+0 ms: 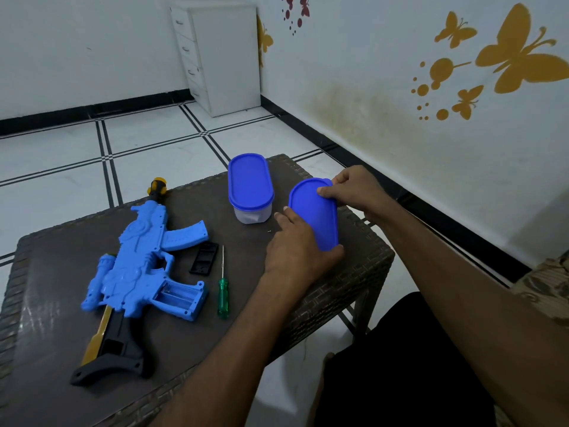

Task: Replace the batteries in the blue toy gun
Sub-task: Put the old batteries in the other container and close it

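the blue toy gun (135, 266) lies flat in the lower left of the frame on the dark table (215, 349), its yellow-tipped muzzle toward the upper left and its black stock toward the bottom edge. its battery compartment (177, 295), in the handle, stands open and faces up; whether any cells sit in it cannot be told. the black compartment cover (203, 258) rests just right of the gun, and a green-handled screwdriver (223, 291) lies beside that, its shaft pointing up the frame. all of these sit well left of both hands.

right of centre, the left hand (295, 251) grips the near end of a blue-lidded container (314, 211), fingers curled round its left side and thumb wrapped under the lower end. the right hand (351, 189) pinches the far upper edge of the blue lid between thumb and fingers. the lid is tilted toward the camera, and whether it is seated or lifting off cannot be told. the container's body is hidden behind the lid and hands.

a second blue-lidded container (251, 188), closed with a clear body, stands upright just left of the held one, apart from it, near the table's far edge. the held container is close to the table's right edge. bare tabletop stretches between the screwdriver and the left forearm, and across the lower middle of the frame.
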